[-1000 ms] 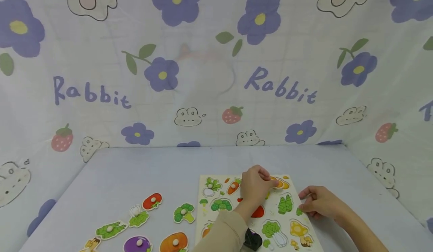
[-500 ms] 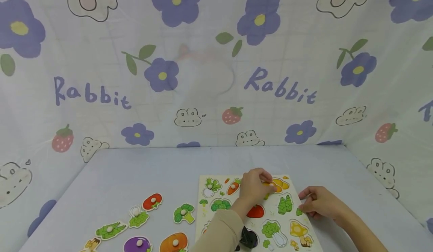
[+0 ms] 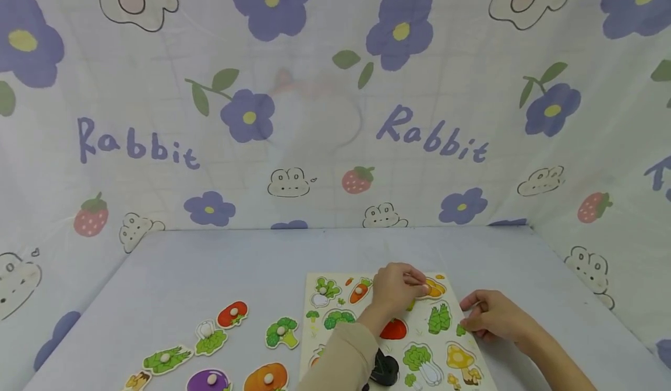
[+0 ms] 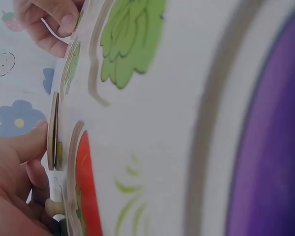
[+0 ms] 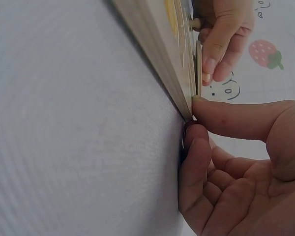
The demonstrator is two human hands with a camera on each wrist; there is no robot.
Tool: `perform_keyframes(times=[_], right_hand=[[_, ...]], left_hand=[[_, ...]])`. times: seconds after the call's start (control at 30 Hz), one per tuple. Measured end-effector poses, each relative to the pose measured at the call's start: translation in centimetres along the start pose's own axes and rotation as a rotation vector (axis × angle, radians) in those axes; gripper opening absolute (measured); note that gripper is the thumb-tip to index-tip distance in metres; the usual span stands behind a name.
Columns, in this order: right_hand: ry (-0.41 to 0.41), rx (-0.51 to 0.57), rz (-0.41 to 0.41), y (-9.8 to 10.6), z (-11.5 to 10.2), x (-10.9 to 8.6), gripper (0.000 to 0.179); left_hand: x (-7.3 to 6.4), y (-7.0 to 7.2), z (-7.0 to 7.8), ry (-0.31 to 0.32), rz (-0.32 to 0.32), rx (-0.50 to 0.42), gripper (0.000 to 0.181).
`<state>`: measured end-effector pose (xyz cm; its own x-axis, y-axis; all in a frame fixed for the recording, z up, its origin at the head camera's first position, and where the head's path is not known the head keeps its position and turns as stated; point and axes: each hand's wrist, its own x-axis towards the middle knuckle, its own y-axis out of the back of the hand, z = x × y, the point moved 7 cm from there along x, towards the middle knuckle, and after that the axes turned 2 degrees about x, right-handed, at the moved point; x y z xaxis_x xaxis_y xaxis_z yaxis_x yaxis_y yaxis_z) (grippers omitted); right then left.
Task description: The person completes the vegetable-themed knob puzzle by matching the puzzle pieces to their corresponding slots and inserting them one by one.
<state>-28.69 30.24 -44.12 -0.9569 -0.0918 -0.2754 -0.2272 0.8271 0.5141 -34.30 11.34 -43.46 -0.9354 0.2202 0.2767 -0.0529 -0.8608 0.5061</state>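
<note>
My left hand (image 3: 395, 291) pinches a thin wooden puzzle piece (image 4: 52, 130) over the far right part of the vegetable puzzle board (image 3: 419, 334). The piece shows edge-on in the left wrist view, close over the board, and the fingers hide most of it in the head view. Right beside the fingertips lies a yellow-orange picture (image 3: 436, 288). My right hand (image 3: 498, 319) grips the board's right edge, thumb on top and fingers curled below. Seated in the far left part of the board are a radish piece (image 3: 321, 299) and a carrot piece (image 3: 359, 292), each with a knob.
Loose knobbed pieces lie left of the board: broccoli (image 3: 283, 333), tomato (image 3: 233, 314), cabbage (image 3: 211, 341), asparagus (image 3: 166, 358), pumpkin (image 3: 266, 377) and eggplant (image 3: 208, 381). A black device (image 3: 385, 369) sits at the left wrist. A patterned cloth wall (image 3: 314, 164) closes off the back.
My left hand has shifted slightly toward me over the same corner, and the held piece has come down closer to the board. The right hand keeps its grip on the edge.
</note>
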Motion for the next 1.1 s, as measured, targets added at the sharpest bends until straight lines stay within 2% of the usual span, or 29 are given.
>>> perform_keyframes(times=[0.3, 0.47, 0.7, 0.93, 1.1], right_hand=[[-0.001, -0.012, 0.008, -0.05, -0.12, 0.16, 0.035], [0.023, -0.003, -0.013, -0.40, -0.12, 0.17, 0.035], [0.001, -0.024, 0.011, 0.03, 0.03, 0.06, 0.036], [0.000, -0.030, 0.006, 0.01, -0.08, 0.16, 0.036], [-0.013, -0.029, 0.010, -0.07, 0.15, 0.20, 0.037]], left_hand=[[0.53, -0.40, 0.43, -0.012, 0.001, 0.034, 0.005], [0.58, -0.53, 0.09, 0.011, -0.017, 0.027, 0.005], [0.76, -0.68, 0.29, 0.031, -0.035, 0.015, 0.005], [0.75, -0.59, 0.08, 0.077, -0.035, 0.014, 0.006], [0.53, -0.53, 0.19, 0.087, -0.028, 0.018, 0.007]])
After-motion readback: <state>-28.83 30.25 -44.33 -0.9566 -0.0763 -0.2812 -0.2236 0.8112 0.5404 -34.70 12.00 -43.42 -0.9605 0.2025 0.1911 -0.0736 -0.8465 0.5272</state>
